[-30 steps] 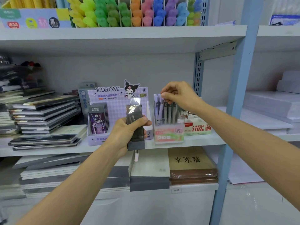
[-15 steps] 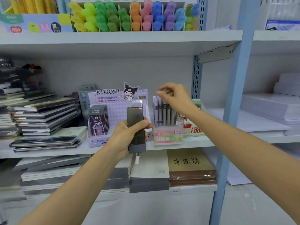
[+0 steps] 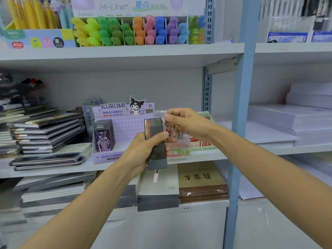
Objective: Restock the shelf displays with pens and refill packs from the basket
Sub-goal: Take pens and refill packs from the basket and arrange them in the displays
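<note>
Left hand (image 3: 142,151) curls round dark refill packs (image 3: 156,141), thumb across front, held upright before middle shelf (image 3: 53,170). Pink pen tip (image 3: 155,177) pokes out beneath packs. Right hand (image 3: 186,123) pinches clear plastic tab (image 3: 159,112) at packs' top. Kuromi display box (image 3: 125,126) just behind; Fruit Soda pen box (image 3: 179,150) beside it.

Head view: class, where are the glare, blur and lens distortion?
Head view: the dark pack in the left hand shows a pale sheen near its top; the right hand is motion-smeared at the fingertips; the highlighters look soft; the blue upright leans, likely from the wide lens.
</note>
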`<state>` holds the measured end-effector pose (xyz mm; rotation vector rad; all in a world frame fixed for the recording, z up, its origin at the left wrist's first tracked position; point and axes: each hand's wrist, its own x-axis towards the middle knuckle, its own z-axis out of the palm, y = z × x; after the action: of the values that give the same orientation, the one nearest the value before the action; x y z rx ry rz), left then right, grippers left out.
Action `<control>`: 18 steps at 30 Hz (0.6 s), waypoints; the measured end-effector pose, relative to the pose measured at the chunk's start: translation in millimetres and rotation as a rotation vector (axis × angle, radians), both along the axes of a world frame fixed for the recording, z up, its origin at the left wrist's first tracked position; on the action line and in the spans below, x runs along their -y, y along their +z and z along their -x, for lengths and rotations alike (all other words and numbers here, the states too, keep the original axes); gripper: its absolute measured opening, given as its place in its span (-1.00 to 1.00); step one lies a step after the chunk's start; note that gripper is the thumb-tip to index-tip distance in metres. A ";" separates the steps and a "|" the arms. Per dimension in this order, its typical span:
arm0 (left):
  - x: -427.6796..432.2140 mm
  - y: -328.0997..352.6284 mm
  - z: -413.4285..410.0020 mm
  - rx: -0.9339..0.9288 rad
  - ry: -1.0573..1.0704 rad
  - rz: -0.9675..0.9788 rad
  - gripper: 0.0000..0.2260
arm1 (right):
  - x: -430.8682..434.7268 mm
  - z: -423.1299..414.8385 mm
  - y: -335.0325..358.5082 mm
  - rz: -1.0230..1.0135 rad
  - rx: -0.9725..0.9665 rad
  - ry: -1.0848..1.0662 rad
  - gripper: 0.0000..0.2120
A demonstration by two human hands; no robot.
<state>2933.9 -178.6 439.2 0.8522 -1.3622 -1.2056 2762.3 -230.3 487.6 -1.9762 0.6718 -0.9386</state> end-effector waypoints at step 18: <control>18.3 1.5 26.8 0.022 0.112 -0.046 -0.68 | -5.1 32.0 -9.8 0.012 0.094 -0.163 -0.79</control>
<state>2907.1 -197.0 440.7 0.9644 -1.2914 -1.1476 2730.3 -225.2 477.8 -1.8964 0.7834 -1.1286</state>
